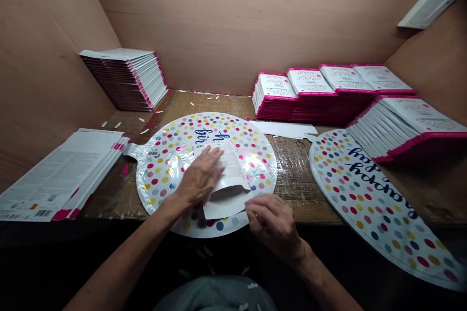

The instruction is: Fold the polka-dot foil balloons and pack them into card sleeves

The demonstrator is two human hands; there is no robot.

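Well, the left hand (pixel 200 175) rests on an open packet (pixel 230 170).

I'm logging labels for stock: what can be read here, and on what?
"prim…", last letter unclear: pink-edged packets
"happy": right-hand balloon
"day": right-hand balloon
"bir": middle balloon, other lettering unclear
Too small to read: print on the white sleeve, left-hand cartons and packets.

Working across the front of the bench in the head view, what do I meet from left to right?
Pile of printed cards → left hand → right hand → flat spotted balloon marked "happy".
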